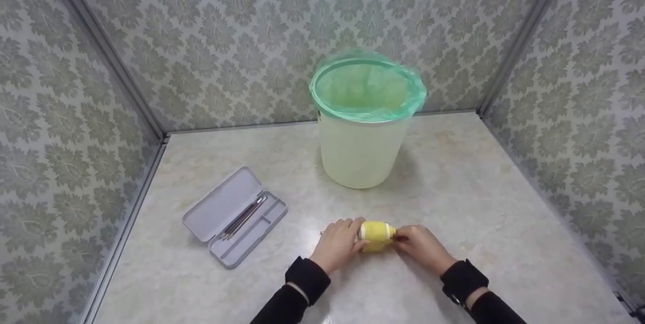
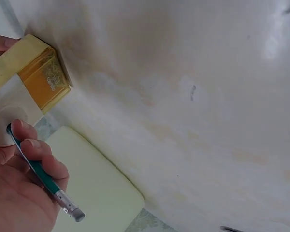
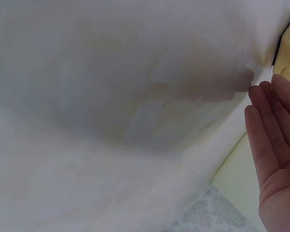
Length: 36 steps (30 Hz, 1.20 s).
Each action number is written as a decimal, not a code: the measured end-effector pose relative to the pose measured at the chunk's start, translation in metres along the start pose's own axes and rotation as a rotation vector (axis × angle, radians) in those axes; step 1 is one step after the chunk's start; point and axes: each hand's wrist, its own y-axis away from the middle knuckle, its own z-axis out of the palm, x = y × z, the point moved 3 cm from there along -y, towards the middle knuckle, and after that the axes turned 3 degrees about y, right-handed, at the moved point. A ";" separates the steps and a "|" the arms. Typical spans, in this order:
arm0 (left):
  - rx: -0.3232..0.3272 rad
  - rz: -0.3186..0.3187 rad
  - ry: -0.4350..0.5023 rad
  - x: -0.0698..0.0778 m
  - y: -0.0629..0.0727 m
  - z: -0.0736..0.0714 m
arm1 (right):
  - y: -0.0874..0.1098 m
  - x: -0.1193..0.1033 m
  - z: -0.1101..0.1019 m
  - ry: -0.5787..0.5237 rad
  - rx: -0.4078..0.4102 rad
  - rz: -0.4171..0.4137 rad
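A yellow crank pencil sharpener lies low over the table between both hands, its white end toward the left. My left hand has its fingers curled round a green pencil, with the index finger and thumb at the sharpener's white end. The pencil's tip is hidden inside the hole, and its eraser end sticks out past the palm. An orange see-through shavings drawer shows on the sharpener. At the opposite end, my right hand pinches the small crank between thumb and fingertips; the other fingers are fairly straight.
An open grey pencil case with several pencils lies at the left. Behind the hands stands a pale bin with a green bag over its rim. Patterned panels wall the table at back and sides.
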 end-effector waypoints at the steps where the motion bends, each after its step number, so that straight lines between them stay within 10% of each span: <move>1: 0.012 -0.004 -0.006 0.001 0.001 -0.001 | 0.000 0.000 0.000 -0.002 -0.003 0.004; 14: 0.018 -0.099 -0.009 0.010 0.004 -0.008 | 0.005 -0.001 0.003 -0.049 -0.030 0.002; 36: 0.037 -0.041 -0.038 0.011 0.004 -0.003 | 0.026 -0.021 -0.042 -0.264 -0.076 -0.047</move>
